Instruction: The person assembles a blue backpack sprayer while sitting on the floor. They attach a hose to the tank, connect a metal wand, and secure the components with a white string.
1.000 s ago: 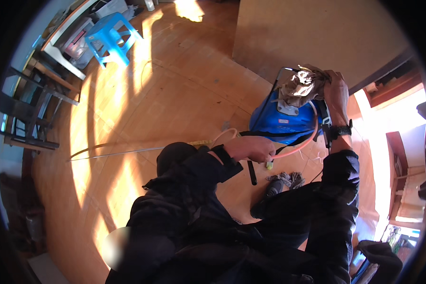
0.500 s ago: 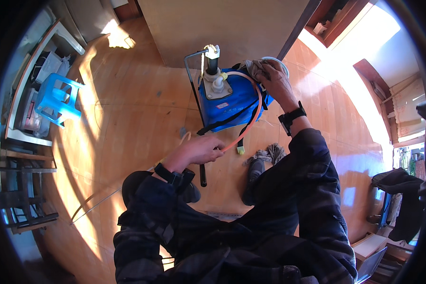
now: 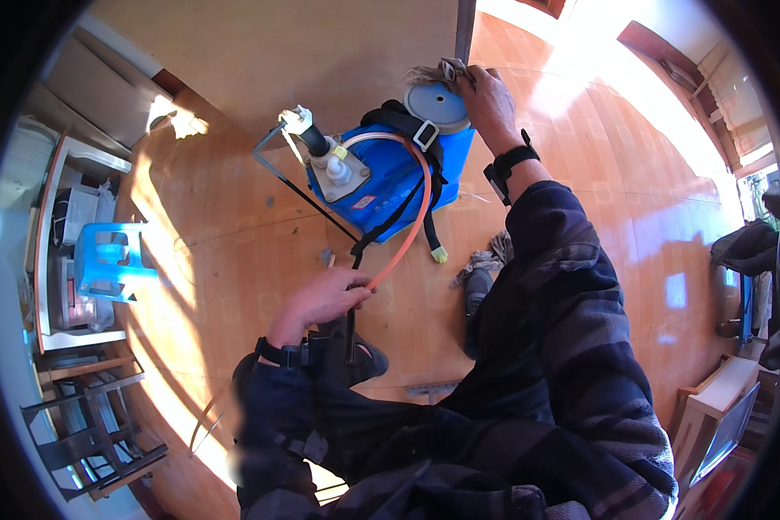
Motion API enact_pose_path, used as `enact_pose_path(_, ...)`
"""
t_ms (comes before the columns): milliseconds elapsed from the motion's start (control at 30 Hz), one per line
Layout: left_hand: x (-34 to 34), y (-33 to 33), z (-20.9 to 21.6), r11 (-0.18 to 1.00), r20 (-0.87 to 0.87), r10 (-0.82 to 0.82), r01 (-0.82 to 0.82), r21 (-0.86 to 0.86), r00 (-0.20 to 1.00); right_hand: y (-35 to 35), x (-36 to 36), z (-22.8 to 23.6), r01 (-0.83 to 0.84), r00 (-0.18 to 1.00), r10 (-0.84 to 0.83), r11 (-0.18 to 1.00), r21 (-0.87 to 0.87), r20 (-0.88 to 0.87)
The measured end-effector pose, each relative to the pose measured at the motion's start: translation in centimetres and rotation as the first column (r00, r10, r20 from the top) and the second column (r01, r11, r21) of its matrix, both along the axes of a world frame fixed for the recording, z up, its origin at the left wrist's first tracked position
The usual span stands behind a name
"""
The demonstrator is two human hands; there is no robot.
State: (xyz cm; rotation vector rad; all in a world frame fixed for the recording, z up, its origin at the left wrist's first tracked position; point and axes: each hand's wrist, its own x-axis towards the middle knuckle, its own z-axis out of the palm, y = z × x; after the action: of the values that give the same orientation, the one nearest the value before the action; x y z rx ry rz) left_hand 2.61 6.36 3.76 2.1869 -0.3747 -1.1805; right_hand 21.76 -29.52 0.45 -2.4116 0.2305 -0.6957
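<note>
A blue knapsack sprayer [image 3: 385, 186] stands on the floor in front of me, with a round grey-blue lid [image 3: 437, 106] at its far right. My right hand [image 3: 492, 106] grips a crumpled grey-brown rag [image 3: 437, 76] at the lid's far edge. From the white pump fitting [image 3: 339, 172], an orange hose [image 3: 416, 225] curves over the tank and down into my left hand [image 3: 322, 303], whose fingers are closed around it. The black-gripped pump lever [image 3: 320, 208] passes down beside the tank, its lower end next to my left hand. Black straps with a buckle [image 3: 425, 135] lie over the tank.
A large brown panel [image 3: 320, 52] stands just behind the sprayer. At the left are a blue plastic stool [image 3: 112, 260], a white shelf unit [image 3: 50, 260] and a dark wooden chair [image 3: 86, 425]. A grey mop head or rag [image 3: 485, 260] lies by my right shoe. Dark clothing [image 3: 745, 251] hangs at the right.
My right hand and the rag have moved from the lid's near left side to its far edge, uncovering the lid. The view has swung right. My left hand stays on the hose.
</note>
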Motion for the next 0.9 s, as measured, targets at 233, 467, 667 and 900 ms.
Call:
enact_pose_path(233,0.4,3.3,2.2,0.989,0.174,0.146,-0.146,-0.018,0.974,-3.7,-1.5,-1.8,0.094,0.947,-0.031,0.979,0.183,-0.320)
enact_pose_path(467,0.0,3.8,3.3,0.990,0.251,0.140,-0.131,-0.052,0.958,0.8,-6.6,-2.2,-0.119,0.878,0.079,0.991,-0.054,-0.472)
enact_pose_path(667,-0.1,3.2,3.1,0.996,0.184,0.084,-0.085,-0.005,0.979,5.3,-9.2,-1.9,-0.374,0.896,0.399,0.915,0.154,-0.194)
enact_pose_path(900,-0.3,5.0,2.4,0.984,0.204,0.176,-0.166,-0.065,0.963,-4.2,-4.0,-5.1,-0.066,0.952,0.183,0.905,0.421,-0.245)
